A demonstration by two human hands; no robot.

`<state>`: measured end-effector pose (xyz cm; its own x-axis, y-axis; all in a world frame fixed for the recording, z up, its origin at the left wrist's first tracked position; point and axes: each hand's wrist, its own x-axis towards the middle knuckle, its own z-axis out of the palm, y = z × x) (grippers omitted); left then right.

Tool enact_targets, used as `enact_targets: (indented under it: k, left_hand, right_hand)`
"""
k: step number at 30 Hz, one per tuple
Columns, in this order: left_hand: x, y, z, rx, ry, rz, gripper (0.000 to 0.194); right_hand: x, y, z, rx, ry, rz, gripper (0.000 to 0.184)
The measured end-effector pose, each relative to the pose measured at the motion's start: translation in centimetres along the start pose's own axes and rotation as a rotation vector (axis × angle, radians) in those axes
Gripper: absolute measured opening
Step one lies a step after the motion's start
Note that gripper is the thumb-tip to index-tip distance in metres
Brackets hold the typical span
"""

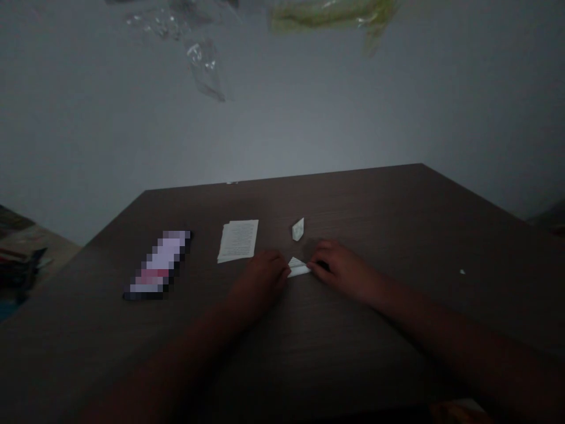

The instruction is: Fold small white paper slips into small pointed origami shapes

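In the head view, I have both hands positioned at the near-central area of the worktop. The workpiece, a small white folded paper, lies between them at worktop level. It shows a triangular peak on its far side and a straight band along its near side.

Left hand: fingers bent and drawn together, pinching the left end of the folded paper. Right hand: thumb and forefinger closed on the right end of the folded paper, with the remaining fingers curled beside them. I read both hands as palm down, one at each end of the workpiece.

A second folded piece, pointed in outline, rests on the worktop just beyond the folded paper and touches neither hand. To its left, I see a stack of printed sheets, lying flat, its edges slightly out of line; the print is too small for me to read. The left hand is near the lower right corner of this stack.

A phone lies at the left, face up and set at an angle; its display is pixelated. A tiny white scrap lies well apart, to the right of the right hand. Behind the worktop stands a pale wall, with clear plastic and a yellow strip on its upper part.
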<state>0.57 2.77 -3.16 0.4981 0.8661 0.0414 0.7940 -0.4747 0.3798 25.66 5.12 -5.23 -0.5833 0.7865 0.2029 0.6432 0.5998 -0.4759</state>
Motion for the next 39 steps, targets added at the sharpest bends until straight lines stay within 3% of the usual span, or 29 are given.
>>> enact_targets:
  k: [4,7,11,16,19,26,39]
  left_hand:
    - [0.2,0.3,0.1,-0.058,0.044,-0.059,0.016]
    - [0.2,0.6,0.1,-0.074,0.065,-0.102,0.016]
    - [0.1,0.6,0.1,-0.054,0.091,-0.186,0.014]
    - [0.2,0.3,-0.1,-0.057,0.087,-0.249,0.009]
    - [0.1,0.0,-0.5,-0.098,0.072,-0.237,0.009]
    - [0.1,-1.5,-1.5,-0.277,0.02,-0.178,0.029]
    - [0.5,-2.5,-1.3,-0.171,-0.03,0.038,0.025]
  right_hand:
    - [-0.4,-1.4,0.5,-0.101,0.115,0.046,0.016]
    - [-1.2,-3.5,0.7,-0.206,0.177,-0.025,0.029]
    - [-2.2,-5.5,1.6,-0.225,0.074,-0.163,0.038]
    - [-2.6,-5.4,2.4,-0.241,0.006,-0.195,0.052]
    - [-2.5,-5.0,2.3,-0.273,-0.031,-0.209,0.053]
    - [-2.2,-4.7,1.5,-0.231,-0.07,-0.205,0.051]
    - [-2.2,-4.1,1.5,-0.259,-0.093,-0.212,0.046]
